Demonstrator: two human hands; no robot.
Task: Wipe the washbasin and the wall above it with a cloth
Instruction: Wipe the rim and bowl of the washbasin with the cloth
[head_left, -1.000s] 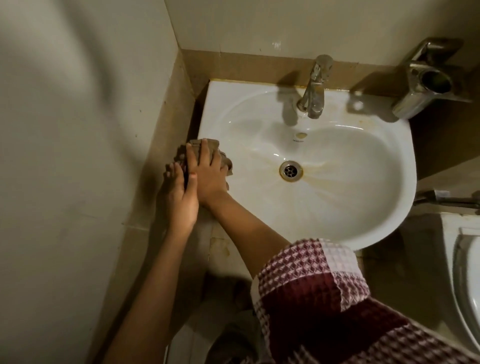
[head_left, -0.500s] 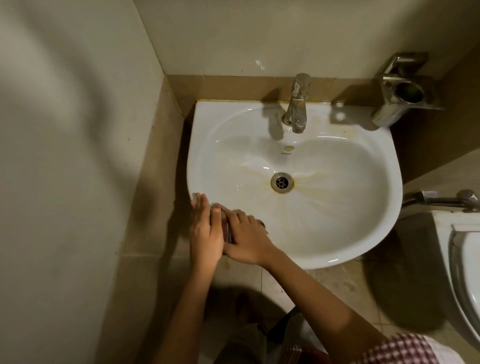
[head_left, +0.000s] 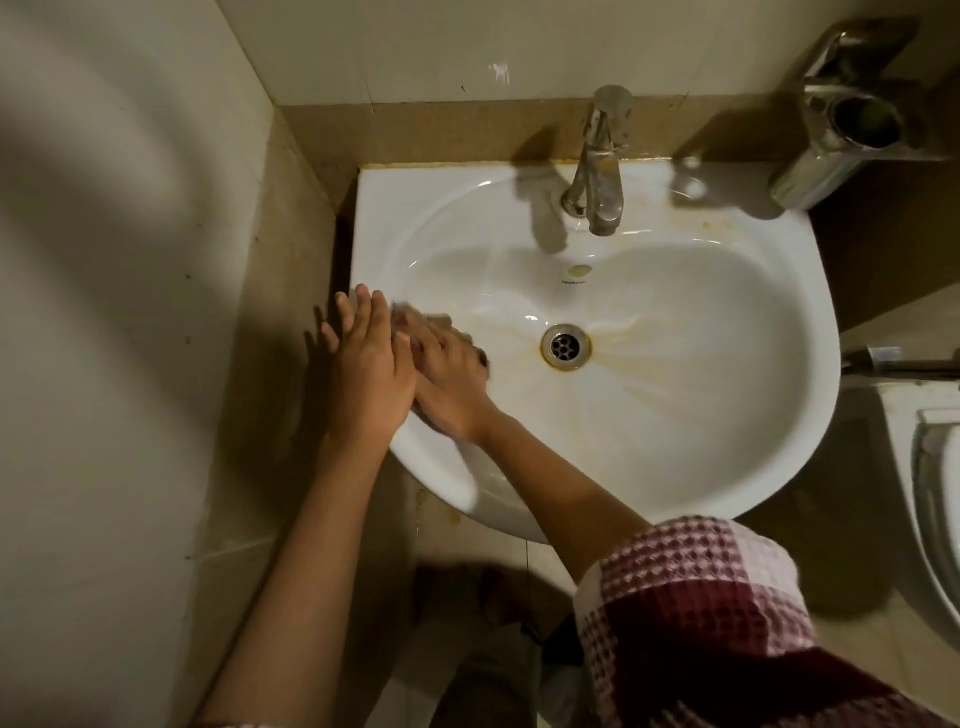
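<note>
While both hands lie at the left side of the white ceramic washbasin (head_left: 675, 426), we see around them a narrow corner. A chrome tap (head_left: 597, 171) stands at the back rim, and the round metal drain (head_left: 565, 347) sits in the middle of the bowl with yellow-brown stains around it. On the right a shiny steel holder (head_left: 831, 130) with a round opening hangs over the back corner of the basin, and lower there is the edge of a white toilet (head_left: 935, 493). A band of brown tiles (head_left: 415, 130) runs behind the basin, with the pale wall (head_left: 415, 41) above it. The side wall (head_left: 104, 312) stands very near the left rim, so little room is left there. A maroon and white checked sleeve (head_left: 701, 597) covers the right upper arm.

We see the left hand (head_left: 366, 374) flat over the left rim, its fingers (head_left: 363, 317) straight and close together, holding nothing. It partly covers the right hand (head_left: 452, 384), which lies just beside it on the inner slope of the bowl. The right fingers (head_left: 431, 338) look stretched out flat, but they are blurred. The greyish cloth (head_left: 410, 317) is under them, against the basin, between the rim and the drain. Only a blurred edge of it shows beyond the fingertips, so we cannot tell its shape.
</note>
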